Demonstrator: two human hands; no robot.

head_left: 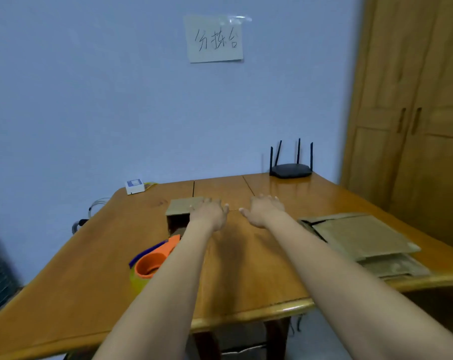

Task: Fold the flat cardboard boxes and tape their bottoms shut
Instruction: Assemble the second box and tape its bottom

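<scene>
head | worktop (246,268) bare between folded box (180,211) at left and flat cardboard stack (360,237) near right edge | left hand (208,213) fingers released, resting on box | right hand (264,210) fingers spread, released, beside it

One text reads — handwritten 分拣台 on a paper sheet (215,38) taped to the wall (90,87).
</scene>
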